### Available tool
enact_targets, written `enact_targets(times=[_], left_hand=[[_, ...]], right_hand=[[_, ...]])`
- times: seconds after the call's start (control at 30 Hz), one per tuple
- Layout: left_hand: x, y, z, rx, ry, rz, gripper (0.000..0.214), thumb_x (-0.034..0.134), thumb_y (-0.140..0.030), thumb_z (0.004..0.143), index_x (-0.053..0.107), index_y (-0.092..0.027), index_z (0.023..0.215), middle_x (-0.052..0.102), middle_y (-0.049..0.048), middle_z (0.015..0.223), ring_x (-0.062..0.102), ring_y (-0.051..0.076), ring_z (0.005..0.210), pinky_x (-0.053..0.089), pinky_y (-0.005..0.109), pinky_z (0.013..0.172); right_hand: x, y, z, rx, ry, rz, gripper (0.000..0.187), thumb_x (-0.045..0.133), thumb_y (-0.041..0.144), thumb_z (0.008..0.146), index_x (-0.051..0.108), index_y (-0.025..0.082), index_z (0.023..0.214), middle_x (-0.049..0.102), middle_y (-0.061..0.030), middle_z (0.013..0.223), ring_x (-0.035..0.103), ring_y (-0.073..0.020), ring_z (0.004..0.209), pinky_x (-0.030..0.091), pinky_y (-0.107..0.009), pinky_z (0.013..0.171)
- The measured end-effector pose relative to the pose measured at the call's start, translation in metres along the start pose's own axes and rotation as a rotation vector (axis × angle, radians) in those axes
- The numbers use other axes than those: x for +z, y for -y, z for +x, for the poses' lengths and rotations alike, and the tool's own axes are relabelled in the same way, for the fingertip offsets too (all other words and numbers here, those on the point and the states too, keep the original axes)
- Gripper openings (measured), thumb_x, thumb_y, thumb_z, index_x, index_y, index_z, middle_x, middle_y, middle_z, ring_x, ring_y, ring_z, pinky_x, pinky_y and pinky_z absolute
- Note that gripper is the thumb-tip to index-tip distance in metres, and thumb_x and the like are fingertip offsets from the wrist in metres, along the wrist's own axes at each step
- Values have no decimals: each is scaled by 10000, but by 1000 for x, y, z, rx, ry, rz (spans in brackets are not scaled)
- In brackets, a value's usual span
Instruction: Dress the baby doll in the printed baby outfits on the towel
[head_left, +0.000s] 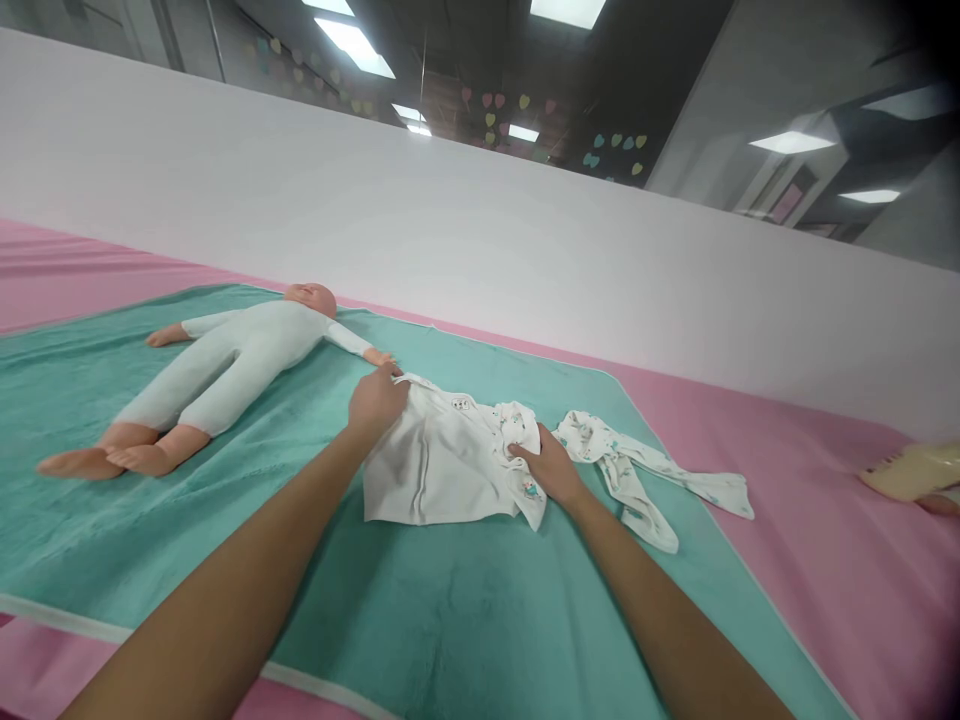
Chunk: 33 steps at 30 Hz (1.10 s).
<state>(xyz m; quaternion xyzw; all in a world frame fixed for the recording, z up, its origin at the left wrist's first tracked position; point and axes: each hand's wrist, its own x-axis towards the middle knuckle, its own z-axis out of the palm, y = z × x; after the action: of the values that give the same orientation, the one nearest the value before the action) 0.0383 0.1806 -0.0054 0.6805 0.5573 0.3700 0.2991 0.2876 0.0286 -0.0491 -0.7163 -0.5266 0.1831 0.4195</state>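
A small white baby shirt [450, 455] with little printed figures is spread between my two hands over the teal blanket. My left hand [377, 405] is closed on its upper left corner, close to the doll's hand. On the other side, my right hand [551, 465] grips the bunched sleeve and right edge, thumb on top. The baby doll [255, 350] lies on its back at the left, with a white cloth body and bare feet. Just right of my right hand lie patterned baby pants [630, 460], crumpled, with both legs pointing right.
The teal blanket [480, 610] lies on a pink cover [810, 560]. A white wall [465, 260] rises behind, with glass above it bearing heart stickers. At the far right edge is part of a pale yellowish object [911, 472], cut off by the frame.
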Motion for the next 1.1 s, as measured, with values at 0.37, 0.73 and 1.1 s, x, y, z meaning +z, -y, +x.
enact_targets(times=[0.37,0.73,1.1], left_hand=[[-21,-9,-13,-25,803,-1224,407,492,-196,844,544,-168,1247,648,69,1081,637,174,913,537,268,756],[-1,2,-8,55,697,-1243,582,628,-146,777,462,-284,1318,638,-7,907,619,106,719,510,195,621],[19,-6,-16,227,641,-685,537,667,-198,716,517,-233,1230,578,79,1192,577,191,1002,479,262,744]], right_hand=[[-39,-3,5,12,-56,1145,337,538,375,809,595,210,1096,613,-54,1186,496,-240,1210,421,-442,1021],[-43,28,-12,-128,137,1415,230,544,310,788,619,267,1001,441,18,1392,367,-196,1320,296,-419,1132],[-71,8,-5,-110,-132,1188,367,399,594,865,595,349,1055,446,44,1387,413,-178,1287,440,-408,991]])
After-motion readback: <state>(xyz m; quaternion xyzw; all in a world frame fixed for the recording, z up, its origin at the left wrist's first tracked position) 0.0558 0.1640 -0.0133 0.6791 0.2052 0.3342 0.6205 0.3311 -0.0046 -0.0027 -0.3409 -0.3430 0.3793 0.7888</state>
